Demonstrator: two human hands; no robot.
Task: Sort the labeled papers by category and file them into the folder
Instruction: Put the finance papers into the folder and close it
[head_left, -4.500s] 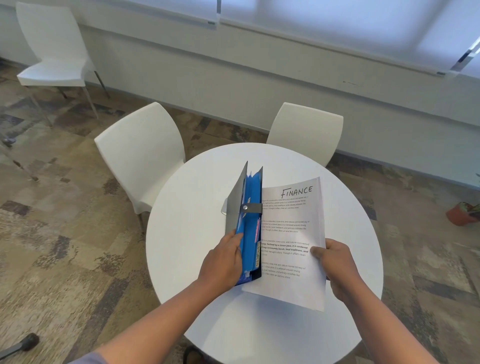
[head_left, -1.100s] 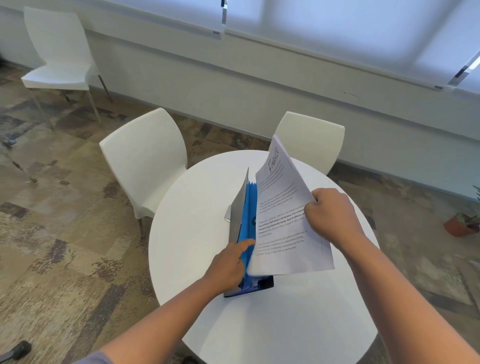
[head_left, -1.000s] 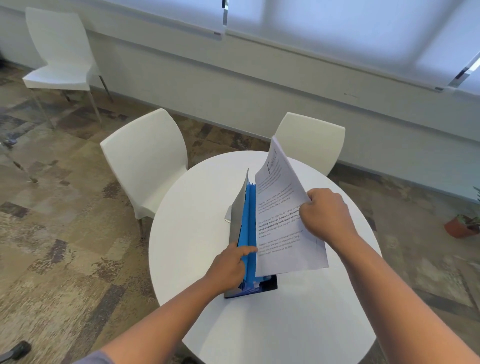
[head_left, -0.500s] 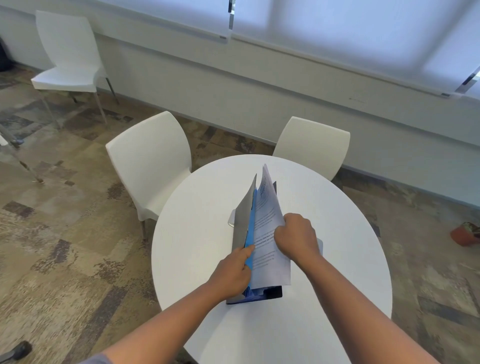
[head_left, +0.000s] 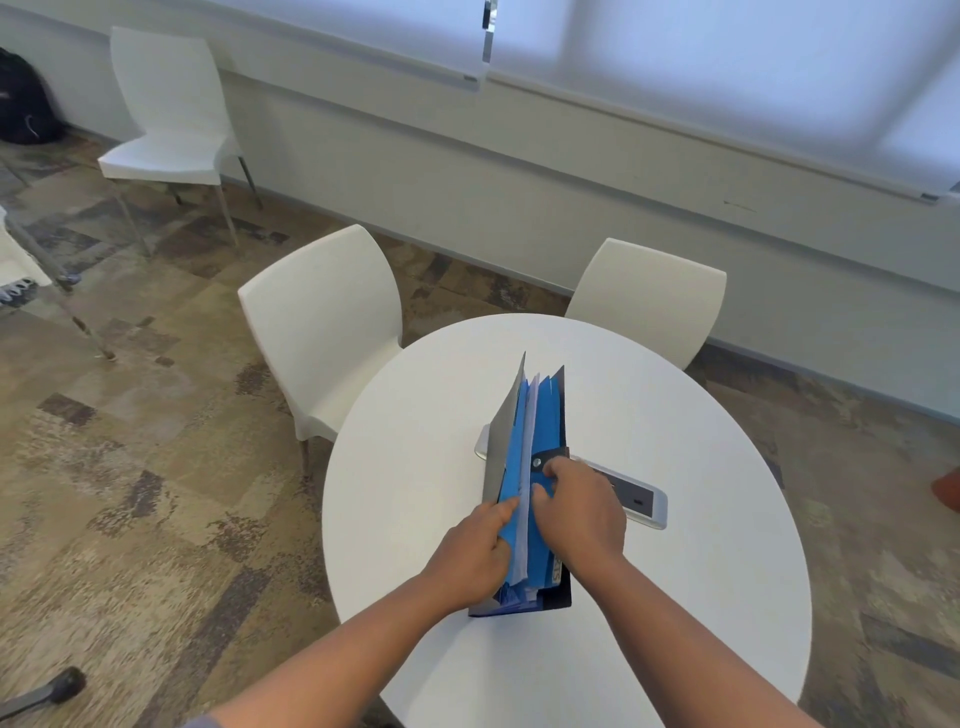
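Seating the Finance sheet (head_left: 523, 499) into its pocket of the blue expanding folder (head_left: 545, 415), which stands on edge at the centre of the round white table (head_left: 701, 545). Left hand (head_left: 475, 553) grips the grey front cover and near dividers, fingers curled, holding the pocket apart; right hand (head_left: 582, 512) is curled over the dividers beside the sheet, pressing it down. Judgement: keep the pocket spread until the bottom edge lands, and push evenly so the sheet does not buckle or catch a neighbouring divider. Versus half a second ago: sheet now mostly sunk between the dividers, only a thin white edge showing; the grey strap tab (head_left: 545, 460) and a flat device (head_left: 636, 499) behind the folder now show.
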